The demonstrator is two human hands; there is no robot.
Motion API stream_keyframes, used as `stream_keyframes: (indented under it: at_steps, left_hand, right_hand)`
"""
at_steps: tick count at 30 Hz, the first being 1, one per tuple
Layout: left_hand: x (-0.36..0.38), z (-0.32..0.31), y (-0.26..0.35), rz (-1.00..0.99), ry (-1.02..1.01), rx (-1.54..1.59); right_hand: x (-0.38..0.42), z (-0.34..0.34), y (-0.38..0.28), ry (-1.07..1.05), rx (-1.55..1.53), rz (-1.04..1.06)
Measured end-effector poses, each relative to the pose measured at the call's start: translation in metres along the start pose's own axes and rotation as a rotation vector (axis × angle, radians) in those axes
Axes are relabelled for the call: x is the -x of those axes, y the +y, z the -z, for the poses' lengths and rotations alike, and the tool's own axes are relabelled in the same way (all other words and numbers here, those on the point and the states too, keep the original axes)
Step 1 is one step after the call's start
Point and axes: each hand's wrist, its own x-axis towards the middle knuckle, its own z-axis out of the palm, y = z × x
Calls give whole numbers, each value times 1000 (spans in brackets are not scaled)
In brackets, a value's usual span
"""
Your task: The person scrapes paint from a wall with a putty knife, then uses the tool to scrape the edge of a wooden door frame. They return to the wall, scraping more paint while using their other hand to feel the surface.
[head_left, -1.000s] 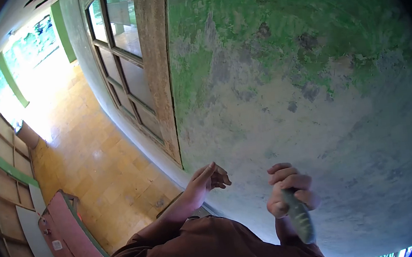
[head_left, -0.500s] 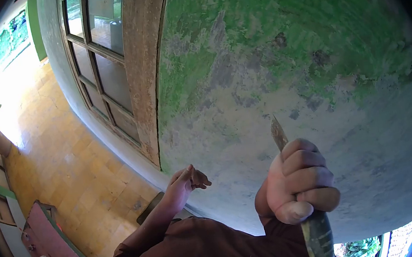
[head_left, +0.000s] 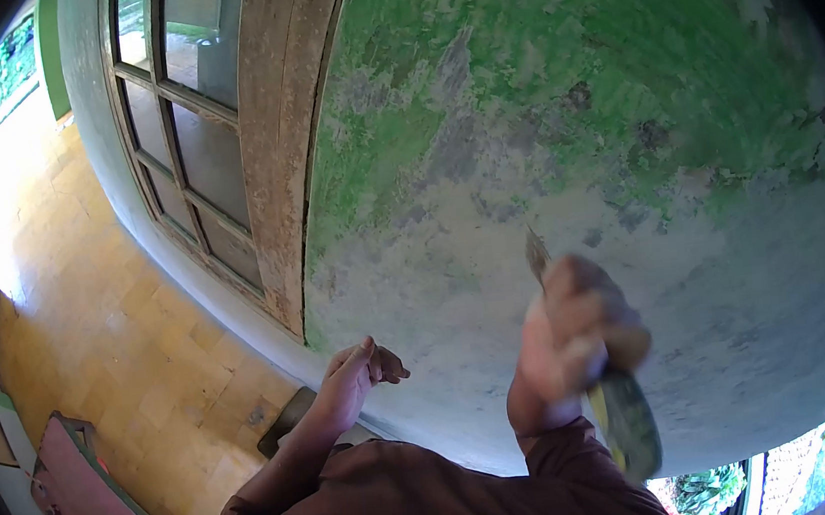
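Observation:
My right hand (head_left: 581, 330) is closed around a paint scraper (head_left: 628, 426), its dark handle with a yellow stripe jutting below the fist. The narrow-looking metal blade rises above my knuckles, overlapping the bare grey part of the wall (head_left: 465, 282) in this view. Motion smears the fingers and the handle. Flaking green paint (head_left: 671, 39) covers the wall's upper part, with patches of grey showing through. My left hand (head_left: 354, 374) hangs in front of the wall, below the window frame's lower corner, with fingers loosely bent and nothing visible in them.
To the left is a window (head_left: 183, 131) in a worn wooden frame (head_left: 283, 120). A yellow tiled floor (head_left: 126, 308) runs along the wall's foot. A pink panel (head_left: 96, 502) stands at lower left, and a dark object (head_left: 284, 422) lies near my left forearm.
My right fist and the scraper have shifted slightly left, with the blade tip a little higher. My left hand appears slightly further left as the whole view shifts.

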Motion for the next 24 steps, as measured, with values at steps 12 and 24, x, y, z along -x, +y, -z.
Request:
stream_keyframes:
  at_steps: [12,24]
  left_hand:
    - [-3,2,-1,30,14,16]
    - [-1,7,0,15,25,-69]
  right_hand:
    - [-2,2,-4,126,-240,118]
    - [-9,-3,14,138,-53,-41]
